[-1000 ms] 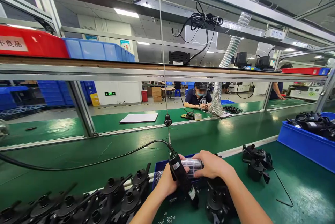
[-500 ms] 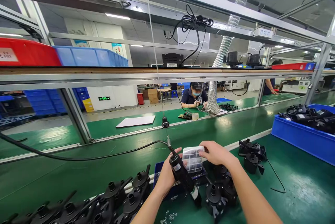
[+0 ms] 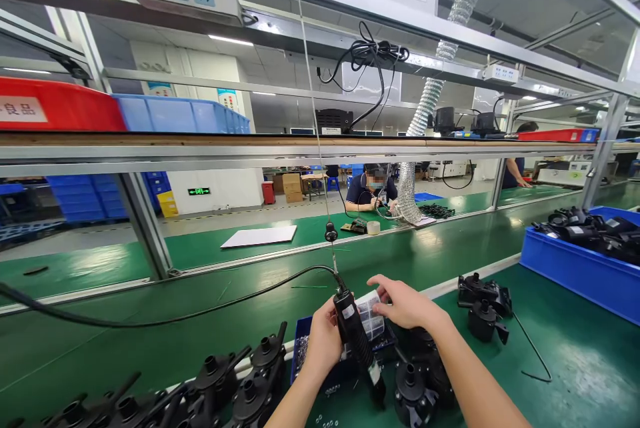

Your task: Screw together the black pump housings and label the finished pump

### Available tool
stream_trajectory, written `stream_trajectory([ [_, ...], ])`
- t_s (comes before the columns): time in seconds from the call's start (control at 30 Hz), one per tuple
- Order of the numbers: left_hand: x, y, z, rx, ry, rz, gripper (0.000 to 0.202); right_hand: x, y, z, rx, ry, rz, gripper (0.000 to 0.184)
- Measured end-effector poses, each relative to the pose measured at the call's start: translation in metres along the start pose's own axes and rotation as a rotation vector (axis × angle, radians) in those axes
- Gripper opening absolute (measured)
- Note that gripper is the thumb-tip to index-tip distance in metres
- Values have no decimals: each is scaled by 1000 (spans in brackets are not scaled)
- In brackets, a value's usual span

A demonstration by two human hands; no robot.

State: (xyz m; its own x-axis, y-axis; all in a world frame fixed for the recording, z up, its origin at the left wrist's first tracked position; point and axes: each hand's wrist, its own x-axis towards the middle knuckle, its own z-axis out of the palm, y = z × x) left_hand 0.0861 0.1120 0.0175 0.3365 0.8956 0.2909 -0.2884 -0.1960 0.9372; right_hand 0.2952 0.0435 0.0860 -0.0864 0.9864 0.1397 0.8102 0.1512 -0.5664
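A curved roll of white labels (image 3: 371, 316), printed in a grid, is held up between my hands above a blue parts bin (image 3: 300, 333). My left hand (image 3: 324, 340) grips its left side, with some fingers hidden behind a hanging black electric screwdriver (image 3: 356, 335). At the upper right edge, the thumb and fingers of my right hand (image 3: 409, 305) close on the labels. The screwdriver dangles from a cord in front of the roll. Below my right forearm stands a black pump-like part (image 3: 411, 385). Small metal nuts (image 3: 327, 421) lie on the green bench.
Several black pump-like parts (image 3: 215, 375) line the lower left. More sit at the right (image 3: 484, 318) beside a bent black rod (image 3: 535, 351) and a blue crate (image 3: 575, 275). A shelf (image 3: 280, 148) crosses above. A person (image 3: 367, 191) works across the bench.
The label roll has tilted and dropped slightly, and more of it is behind the screwdriver. My left hand has shifted right; my right hand has stayed at the roll's edge.
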Motion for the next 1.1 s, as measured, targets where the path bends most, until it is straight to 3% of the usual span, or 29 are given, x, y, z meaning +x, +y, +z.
stream_trajectory([
  [0.2,1,0,-1,-83,41,-11,36,-1,-7,-3,-12,13,-41,6],
  [0.43,-5,19,3,-212,360,-64,49,2,3,-8,-125,73,58,9],
  [0.57,-27,51,16,-273,409,84,55,4,11,-10,-158,114,105,13],
  [0.67,-43,69,27,-75,298,166,87,5,13,-9,-155,114,94,15],
  [0.73,-46,74,26,97,269,176,97,4,13,-8,-151,107,79,15],
  [0.97,-25,76,-22,448,391,223,88,1,7,-11,-139,89,52,14],
  [1.03,-26,77,-27,571,458,345,84,0,5,-13,-131,77,45,14],
  [1.1,-32,77,-24,753,537,649,77,-1,4,-13,-121,62,36,14],
])
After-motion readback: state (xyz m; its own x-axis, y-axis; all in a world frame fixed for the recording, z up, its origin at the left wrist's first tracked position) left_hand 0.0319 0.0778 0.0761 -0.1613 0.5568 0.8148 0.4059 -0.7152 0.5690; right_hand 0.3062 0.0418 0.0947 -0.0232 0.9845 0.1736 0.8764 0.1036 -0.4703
